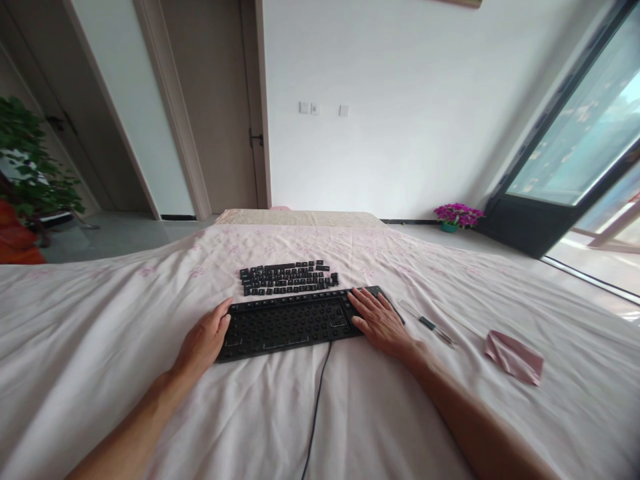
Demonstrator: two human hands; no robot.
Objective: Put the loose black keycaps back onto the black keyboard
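Note:
A black keyboard (285,325) lies on the bed sheet, most of its keycaps off so that the bare key posts show. My left hand (206,335) grips its left edge, the thumb and forefinger at the upper left corner and the other fingers partly hidden. Flat across the right end rests my right hand (379,322), fingers stretched out over the keys there. Just beyond the keyboard, loose black keycaps (290,280) are laid out in rows. A black cable (319,407) runs from the keyboard's near edge toward me.
Right of the keyboard lie a thin wire tool with a dark middle (427,323) and a folded pink cloth (515,357). The pale sheet (250,420) has soft wrinkles. Beyond the bed stand a potted magenta flower (457,215), a door (215,107) and a leafy plant (30,160).

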